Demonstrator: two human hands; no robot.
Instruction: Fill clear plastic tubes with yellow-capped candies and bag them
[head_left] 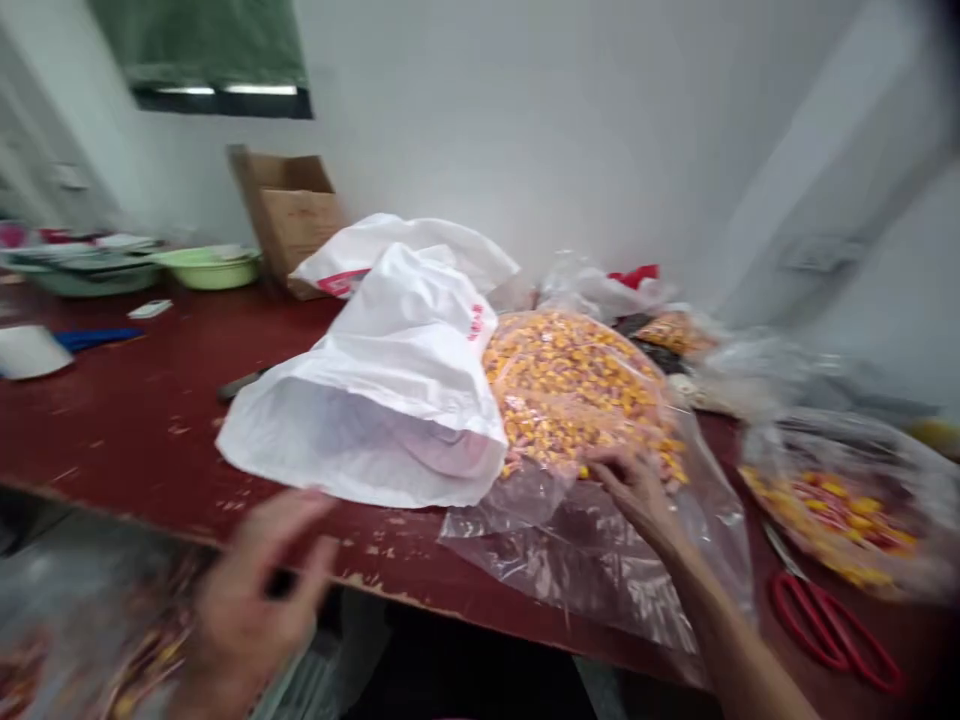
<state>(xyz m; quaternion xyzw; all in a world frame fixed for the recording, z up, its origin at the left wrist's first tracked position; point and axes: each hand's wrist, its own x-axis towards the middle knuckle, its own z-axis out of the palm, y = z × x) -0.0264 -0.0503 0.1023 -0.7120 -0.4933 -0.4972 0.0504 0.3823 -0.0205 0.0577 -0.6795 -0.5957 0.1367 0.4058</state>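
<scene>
My right hand [626,485] reaches over the mouth of a large clear plastic bag [600,560] filled with small yellow-and-pink pieces [570,370]. Its fingers are pinched together, with a small yellow piece [583,471] at the tips. Blurred by motion, my left hand [259,585] hovers in front of the table edge, thumb and fingers apart, holding nothing. Between the hands and farther back lies a white sack [405,350] with red print, its open mouth facing me. The sack overlaps the left side of the clear bag.
Red-handled scissors [832,625] lie at right beside another clear bag [847,510] of yellow and red pieces. A cardboard box [300,225], a light green basin [214,268] and a second white sack [465,250] stand along the wall. More bagged pieces [150,640] sit below the table at left.
</scene>
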